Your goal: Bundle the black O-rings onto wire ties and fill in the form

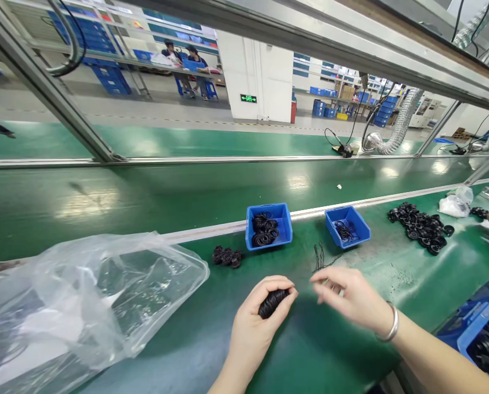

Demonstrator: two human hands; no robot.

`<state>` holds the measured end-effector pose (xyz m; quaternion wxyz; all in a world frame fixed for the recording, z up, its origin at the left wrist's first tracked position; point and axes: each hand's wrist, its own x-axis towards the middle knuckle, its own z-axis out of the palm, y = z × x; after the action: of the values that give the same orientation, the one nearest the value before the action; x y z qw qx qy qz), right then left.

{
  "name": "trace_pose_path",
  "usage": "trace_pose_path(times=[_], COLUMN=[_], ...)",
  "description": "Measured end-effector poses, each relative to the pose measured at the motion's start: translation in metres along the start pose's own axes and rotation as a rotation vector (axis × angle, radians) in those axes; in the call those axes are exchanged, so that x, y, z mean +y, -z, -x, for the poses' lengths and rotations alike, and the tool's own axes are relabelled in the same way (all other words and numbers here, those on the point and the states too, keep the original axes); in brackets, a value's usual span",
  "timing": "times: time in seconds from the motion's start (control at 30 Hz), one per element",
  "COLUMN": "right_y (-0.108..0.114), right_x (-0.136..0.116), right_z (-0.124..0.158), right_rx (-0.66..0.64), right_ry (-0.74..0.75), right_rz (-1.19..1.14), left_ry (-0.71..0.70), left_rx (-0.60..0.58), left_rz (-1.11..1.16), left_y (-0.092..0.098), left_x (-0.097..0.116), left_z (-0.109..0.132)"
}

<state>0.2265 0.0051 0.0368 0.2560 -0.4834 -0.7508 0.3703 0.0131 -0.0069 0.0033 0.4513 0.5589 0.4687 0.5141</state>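
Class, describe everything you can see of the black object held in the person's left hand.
The black object is a short, ribbed cylinder that looks like a stack of dark rings. It appears matt and rubber-like. It lies tilted, almost on its side, low over the green worktop; whether it touches the worktop cannot be told. The left hand is closed round it, with the fingers covering its upper end. The right hand hovers beside it and does not touch it.

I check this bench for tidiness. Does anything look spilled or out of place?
Yes, slightly. A few thin black strands lie loose on the green table, outside the right blue bin. A small white scrap lies alone on the belt behind. The left hand grips its black parts neatly.
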Motion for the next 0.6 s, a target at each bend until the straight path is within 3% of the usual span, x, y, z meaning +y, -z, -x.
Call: trace_pose_path(times=[0.07, 0.1, 0.17, 0.27, 0.37, 0.5, 0.6], right_y=[0.013, 0.018, 0.021, 0.019, 0.022, 0.032, 0.027], right_x=[0.021, 0.034, 0.057, 0.079, 0.082, 0.064, 0.041], right_z=[-0.003, -0.005, -0.008, -0.009, -0.004, 0.004, 0.005], right_rx=[0.13, 0.118, 0.1, 0.065, 0.039, 0.035, 0.034], right_ry=[0.078, 0.086, 0.073, 0.054, 0.041, 0.037, 0.004], right_rz=[0.533, 0.762, 0.876, 0.919, 0.921, 0.863, 0.565], left_ry=[0.112, 0.166, 0.256, 0.343, 0.393, 0.411, 0.411], left_rx=[-0.014, -0.023, -0.046, -0.075, -0.086, -0.107, -0.134], left_rz=[0.147, 0.225, 0.347, 0.412, 0.408, 0.362, 0.268], left_y=[-0.003, -0.004, -0.007, -0.008, -0.008, -0.009, -0.012], left_x=[-0.001, -0.001, -0.003, -0.006, -0.006, -0.006, -0.006], left_z=[-0.002, -0.002, -0.003, -0.002, -0.002, -0.002, 0.0])
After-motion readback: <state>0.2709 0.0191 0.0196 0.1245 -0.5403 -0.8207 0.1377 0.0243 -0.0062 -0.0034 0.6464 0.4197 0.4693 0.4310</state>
